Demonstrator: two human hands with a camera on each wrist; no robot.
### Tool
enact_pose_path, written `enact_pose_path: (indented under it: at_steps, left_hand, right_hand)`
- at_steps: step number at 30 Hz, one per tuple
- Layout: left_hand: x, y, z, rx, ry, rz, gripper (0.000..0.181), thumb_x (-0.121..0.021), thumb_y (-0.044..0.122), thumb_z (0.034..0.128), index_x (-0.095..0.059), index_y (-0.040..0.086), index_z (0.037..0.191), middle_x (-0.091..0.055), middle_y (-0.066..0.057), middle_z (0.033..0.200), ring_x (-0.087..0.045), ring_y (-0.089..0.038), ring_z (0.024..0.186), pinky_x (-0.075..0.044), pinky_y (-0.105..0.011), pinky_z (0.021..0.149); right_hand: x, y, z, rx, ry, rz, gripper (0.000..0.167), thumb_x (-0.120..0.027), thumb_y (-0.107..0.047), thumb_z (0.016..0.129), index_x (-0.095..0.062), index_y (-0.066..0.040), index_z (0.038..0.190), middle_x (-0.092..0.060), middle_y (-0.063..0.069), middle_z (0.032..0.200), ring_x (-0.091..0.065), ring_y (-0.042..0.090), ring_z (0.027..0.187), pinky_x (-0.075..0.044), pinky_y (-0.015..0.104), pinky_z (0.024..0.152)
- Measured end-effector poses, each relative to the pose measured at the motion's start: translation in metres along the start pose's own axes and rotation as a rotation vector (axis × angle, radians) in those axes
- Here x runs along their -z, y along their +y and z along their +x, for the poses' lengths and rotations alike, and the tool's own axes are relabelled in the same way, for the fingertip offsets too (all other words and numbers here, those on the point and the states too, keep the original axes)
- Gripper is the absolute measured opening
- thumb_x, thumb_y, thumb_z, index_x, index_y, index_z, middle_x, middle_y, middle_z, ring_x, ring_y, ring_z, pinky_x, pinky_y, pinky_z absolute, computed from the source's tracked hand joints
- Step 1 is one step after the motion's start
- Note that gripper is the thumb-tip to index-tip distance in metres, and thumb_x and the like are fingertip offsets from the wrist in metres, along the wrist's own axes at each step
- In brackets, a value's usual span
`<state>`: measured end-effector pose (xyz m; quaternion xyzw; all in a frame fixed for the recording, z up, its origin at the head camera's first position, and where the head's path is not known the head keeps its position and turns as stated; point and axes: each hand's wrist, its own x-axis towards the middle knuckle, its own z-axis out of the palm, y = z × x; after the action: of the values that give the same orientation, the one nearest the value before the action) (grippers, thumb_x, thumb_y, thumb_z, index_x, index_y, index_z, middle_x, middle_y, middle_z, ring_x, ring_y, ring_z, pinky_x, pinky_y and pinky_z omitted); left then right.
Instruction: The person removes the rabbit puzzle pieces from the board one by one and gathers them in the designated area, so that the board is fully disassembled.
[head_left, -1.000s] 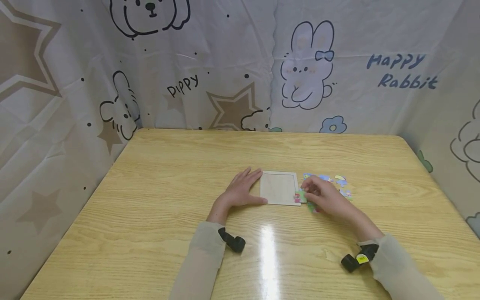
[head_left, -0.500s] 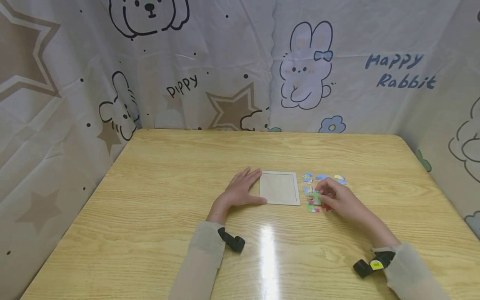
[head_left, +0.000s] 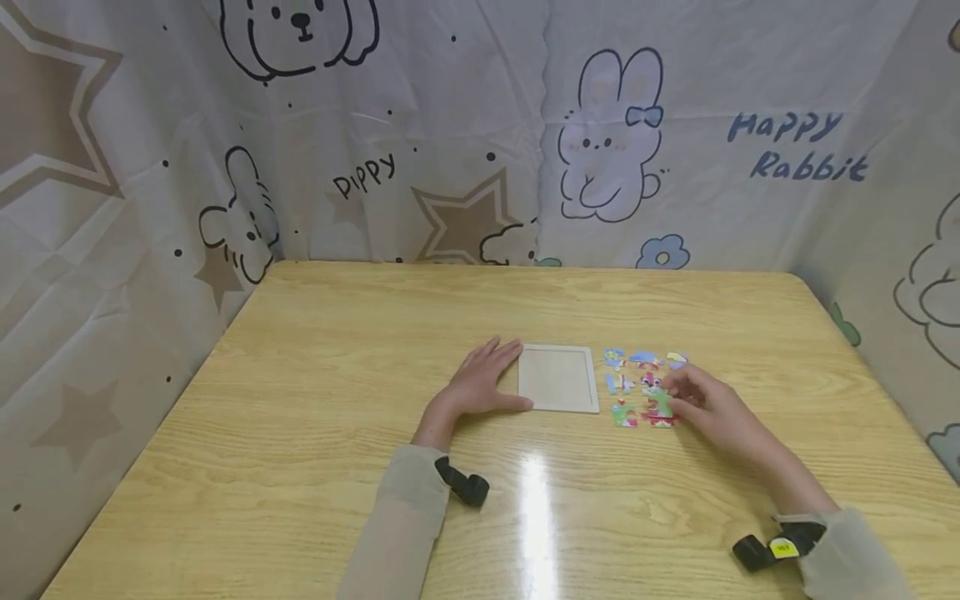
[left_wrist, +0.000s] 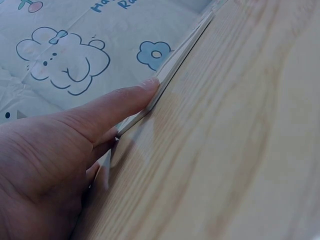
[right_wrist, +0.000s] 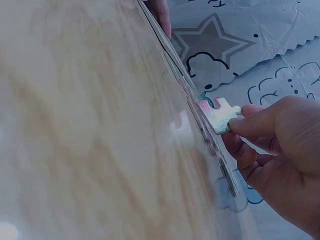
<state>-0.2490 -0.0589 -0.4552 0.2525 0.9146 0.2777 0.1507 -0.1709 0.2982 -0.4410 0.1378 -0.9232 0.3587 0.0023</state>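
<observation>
My right hand (head_left: pixel 708 407) pinches a green jigsaw puzzle piece (head_left: pixel 659 405) between thumb and fingers. In the right wrist view that puzzle piece (right_wrist: pixel 220 116) is tilted up just above the other pieces. Below and left of it, loose pieces lie in rough rows, among them a blue one (head_left: pixel 614 357) and a green one (head_left: pixel 624 414); my fingers hide some at the right. My left hand (head_left: pixel 480 382) rests with straight, spread fingers at the left edge of a shallow wooden puzzle tray (head_left: pixel 558 379). In the left wrist view, the thumb (left_wrist: pixel 135 95) lies on the tray's near corner.
The wooden table (head_left: pixel 337 350) reaches well beyond the tray on all sides. A printed curtain (head_left: pixel 450 125) hangs behind it and along both sides. Black wrist cameras, the left one (head_left: pixel 463 483) and the right one (head_left: pixel 776 546), sit at the sleeves.
My right hand has carried the green puzzle piece rightward, from the tray's right rim to above the right part of the loose pieces. The left hand has stayed on the tray.
</observation>
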Motion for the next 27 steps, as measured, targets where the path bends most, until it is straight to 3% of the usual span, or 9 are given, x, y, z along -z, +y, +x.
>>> enact_pose_path:
  at_steps: [7,21,27]
  left_hand:
    - [0.000,0.001,-0.002,-0.004,0.001,-0.008,0.094,-0.072,0.049,0.0833,-0.022,0.018,0.157,-0.018,0.002,0.166,-0.002,-0.024,0.156,-0.002,-0.045,0.128]
    - [0.001,0.001,-0.001,-0.008,-0.001,-0.007,0.094,-0.072,0.049,0.0834,-0.022,0.016,0.157,-0.019,0.001,0.166,-0.002,-0.025,0.156,-0.002,-0.047,0.128]
    - [0.000,-0.001,0.001,-0.013,0.003,-0.008,0.094,-0.072,0.049,0.0836,-0.023,0.017,0.157,-0.019,0.001,0.166,-0.002,-0.025,0.156,-0.002,-0.047,0.128]
  right_hand:
    - [0.007,0.007,-0.010,-0.001,0.035,-0.016,0.015,-0.057,-0.007,0.098,-0.057,-0.008,0.112,-0.063,0.007,0.108,-0.053,-0.011,0.090,-0.049,0.009,0.077]
    - [0.017,0.018,-0.025,-0.024,0.060,-0.032,0.016,-0.060,-0.006,0.095,-0.057,-0.007,0.111,-0.063,0.007,0.107,-0.051,-0.015,0.089,-0.048,0.007,0.074]
    - [0.020,0.022,-0.028,0.002,0.076,-0.027,0.016,-0.061,0.000,0.093,-0.058,-0.004,0.109,-0.061,0.006,0.103,-0.050,-0.012,0.087,-0.047,0.008,0.071]
